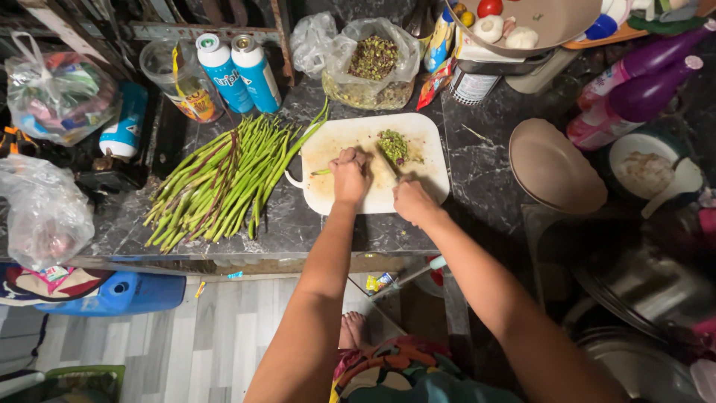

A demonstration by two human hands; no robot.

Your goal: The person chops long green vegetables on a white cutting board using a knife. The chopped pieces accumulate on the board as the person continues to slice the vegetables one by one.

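Green beans [224, 175] are lying in a long loose pile on the dark stone counter [477, 160], left of centre in the frame, their tips pointing toward the upper right and reaching the edge of the white cutting board [429, 138].

In the head view, you are pressing your left hand [349, 175] down on the board, fingers curled over a few green stalks [322, 172] that are sticking out to its left. Your right hand [412, 198] is closing around the handle of a knife [389, 163], whose dark blade is pointing up toward a small heap of chopped pieces [393, 143] near the middle of the board. The board is sitting in the centre of the frame, and both your forearms are reaching up to it from the bottom edge.

Behind the board, at the top centre, a clear plastic bag [371, 63] is holding more chopped green and purple bits. Two blue spray cans [239, 71] are standing just beside a glass jar [175, 78] in the upper left. A brown plate [556, 168] is resting on the counter to the right of the board, and two purple bottles [634, 89] are lying in the upper right. A metal bowl [556, 30] with garlic and a tomato is sitting at the top edge.
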